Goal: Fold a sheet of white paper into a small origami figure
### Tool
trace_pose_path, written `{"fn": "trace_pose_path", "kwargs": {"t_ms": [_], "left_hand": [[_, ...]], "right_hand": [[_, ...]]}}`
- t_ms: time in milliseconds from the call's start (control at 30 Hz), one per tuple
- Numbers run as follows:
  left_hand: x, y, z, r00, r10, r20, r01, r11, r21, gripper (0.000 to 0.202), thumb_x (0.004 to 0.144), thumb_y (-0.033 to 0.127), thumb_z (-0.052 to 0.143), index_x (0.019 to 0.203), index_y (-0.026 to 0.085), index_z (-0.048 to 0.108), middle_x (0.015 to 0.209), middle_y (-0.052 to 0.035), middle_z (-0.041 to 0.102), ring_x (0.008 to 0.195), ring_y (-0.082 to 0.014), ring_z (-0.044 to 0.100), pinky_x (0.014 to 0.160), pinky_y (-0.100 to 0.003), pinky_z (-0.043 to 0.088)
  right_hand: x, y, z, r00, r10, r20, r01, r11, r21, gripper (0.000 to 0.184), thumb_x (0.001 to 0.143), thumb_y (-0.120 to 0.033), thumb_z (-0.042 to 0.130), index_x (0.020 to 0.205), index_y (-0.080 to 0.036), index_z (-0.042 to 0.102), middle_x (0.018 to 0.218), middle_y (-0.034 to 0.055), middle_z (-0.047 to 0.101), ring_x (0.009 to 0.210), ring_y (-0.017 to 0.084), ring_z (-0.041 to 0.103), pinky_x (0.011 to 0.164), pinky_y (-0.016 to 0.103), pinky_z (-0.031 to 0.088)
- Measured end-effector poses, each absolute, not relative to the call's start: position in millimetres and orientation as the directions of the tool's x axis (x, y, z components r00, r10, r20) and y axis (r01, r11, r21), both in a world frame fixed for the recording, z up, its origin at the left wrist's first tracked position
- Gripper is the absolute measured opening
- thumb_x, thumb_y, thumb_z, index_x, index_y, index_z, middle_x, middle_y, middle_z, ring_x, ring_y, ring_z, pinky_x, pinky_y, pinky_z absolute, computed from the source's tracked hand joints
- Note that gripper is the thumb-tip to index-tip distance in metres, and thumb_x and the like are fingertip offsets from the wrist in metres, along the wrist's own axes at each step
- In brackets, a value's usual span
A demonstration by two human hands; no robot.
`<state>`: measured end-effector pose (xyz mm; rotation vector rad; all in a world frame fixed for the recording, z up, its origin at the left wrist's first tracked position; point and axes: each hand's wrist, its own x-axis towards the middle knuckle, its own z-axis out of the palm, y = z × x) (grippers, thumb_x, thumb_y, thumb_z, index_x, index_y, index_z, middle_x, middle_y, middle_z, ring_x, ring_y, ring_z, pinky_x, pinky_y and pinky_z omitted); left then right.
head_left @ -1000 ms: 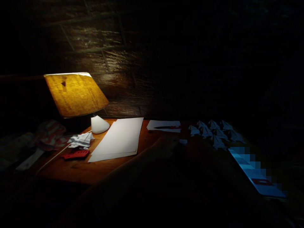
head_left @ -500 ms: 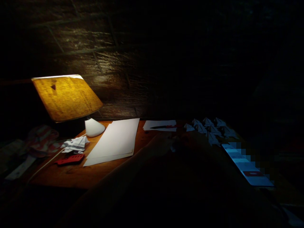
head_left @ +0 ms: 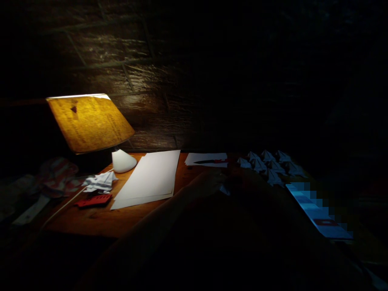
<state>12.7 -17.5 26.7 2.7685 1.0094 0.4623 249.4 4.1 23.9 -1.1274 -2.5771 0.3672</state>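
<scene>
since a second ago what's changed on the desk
Little. The left hand and the small white paper scrap at it have edged slightly nearer the person; the right hand is lost in the dark. The lamp, flat sheets, knife and folded paper shapes lie as before.

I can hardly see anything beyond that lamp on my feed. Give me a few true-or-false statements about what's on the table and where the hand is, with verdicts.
1. The lamp at the left end of the table is lit. True.
2. A knife lies on a small white sheet near the far edge. True.
3. The folded paper figures sit left of the lamp. False: they cluster on the right, at the far side.
4. The red flat piece lies on the large white sheets. False: it lies on bare wood beside them, near the crumpled paper.
5. The left hand touches the lamp shade. False: it is at mid-table, by a small white scrap; it is too dark to tell whether it grips it.
</scene>
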Motion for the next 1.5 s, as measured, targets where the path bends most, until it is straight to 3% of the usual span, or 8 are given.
{"fn": "trace_pose_path", "kwargs": {"t_ms": [333, 467, 600, 867, 1167, 1367, 1500], "left_hand": [[8, -15, 25, 0.781, 0.573, 0.249, 0.475, -0.803, 0.36, 0.026, 0.094, 0.01, 0.051, 0.112, 0.017, 0.068, 0.126, -0.0096, 0.062, 0.119, -0.0202, 0.06, 0.102, -0.035, 0.05], [8, -14, 26, 0.765, 0.591, 0.254, 0.496, -0.793, 0.354, 0.026, 0.093, 0.009, 0.052, 0.109, 0.019, 0.07, 0.123, -0.0089, 0.064, 0.115, -0.0204, 0.062, 0.099, -0.035, 0.051], [8, -13, 26, 0.786, 0.564, 0.254, 0.469, -0.811, 0.35, 0.024, 0.094, 0.012, 0.053, 0.11, 0.018, 0.069, 0.121, -0.0093, 0.064, 0.113, -0.0203, 0.061, 0.098, -0.034, 0.05], [12, -18, 29, 0.681, 0.699, 0.219, 0.591, -0.701, 0.4, 0.03, 0.085, 0.011, 0.057, 0.113, 0.019, 0.066, 0.108, -0.0054, 0.066, 0.1, -0.0193, 0.063, 0.088, -0.033, 0.051], [20, -24, 33, 0.666, 0.719, 0.202, 0.645, -0.69, 0.329, 0.022, 0.09, 0.013, 0.056, 0.107, 0.019, 0.068, 0.109, -0.0061, 0.063, 0.102, -0.0204, 0.061, 0.086, -0.031, 0.051], [14, -19, 27, 0.679, 0.705, 0.204, 0.636, -0.704, 0.317, 0.024, 0.09, 0.029, 0.068, 0.113, 0.022, 0.069, 0.114, -0.0055, 0.063, 0.106, -0.0222, 0.061, 0.09, -0.033, 0.05], [11, -16, 24, 0.686, 0.696, 0.215, 0.626, -0.714, 0.313, 0.026, 0.09, 0.031, 0.07, 0.114, 0.022, 0.069, 0.116, -0.0063, 0.063, 0.106, -0.022, 0.062, 0.089, -0.032, 0.05]], "right_hand": [[253, 2, 22, -0.656, 0.731, 0.187, 0.648, 0.673, -0.355, 0.039, 0.075, -0.03, 0.073, 0.111, -0.016, 0.071, 0.116, 0.0113, 0.07, 0.102, 0.025, 0.065, 0.085, 0.034, 0.047], [250, 0, 25, -0.665, 0.723, 0.188, 0.655, 0.685, -0.318, 0.035, 0.077, -0.03, 0.072, 0.109, -0.016, 0.071, 0.115, 0.0106, 0.07, 0.103, 0.025, 0.064, 0.084, 0.033, 0.046], [247, -4, 31, -0.635, 0.749, 0.19, 0.664, 0.654, -0.362, 0.031, 0.079, -0.037, 0.073, 0.102, -0.016, 0.073, 0.104, 0.0093, 0.072, 0.089, 0.021, 0.065, 0.073, 0.029, 0.044], [249, -3, 39, -0.62, 0.778, 0.104, 0.673, 0.595, -0.439, 0.024, 0.089, -0.035, 0.064, 0.101, -0.022, 0.08, 0.101, 0.0058, 0.078, 0.085, 0.019, 0.068, 0.069, 0.026, 0.042], [247, -8, 45, -0.647, 0.756, 0.095, 0.688, 0.633, -0.356, 0.023, 0.085, -0.032, 0.066, 0.101, -0.025, 0.081, 0.102, 0.0039, 0.079, 0.086, 0.019, 0.07, 0.07, 0.026, 0.041], [248, -12, 44, -0.634, 0.762, 0.13, 0.694, 0.635, -0.34, 0.036, 0.077, -0.049, 0.074, 0.104, -0.024, 0.079, 0.104, 0.005, 0.077, 0.089, 0.022, 0.069, 0.071, 0.028, 0.043], [247, -12, 42, -0.645, 0.747, 0.16, 0.685, 0.658, -0.314, 0.036, 0.076, -0.042, 0.075, 0.107, -0.023, 0.077, 0.108, 0.0059, 0.076, 0.093, 0.023, 0.069, 0.073, 0.029, 0.044]]}}
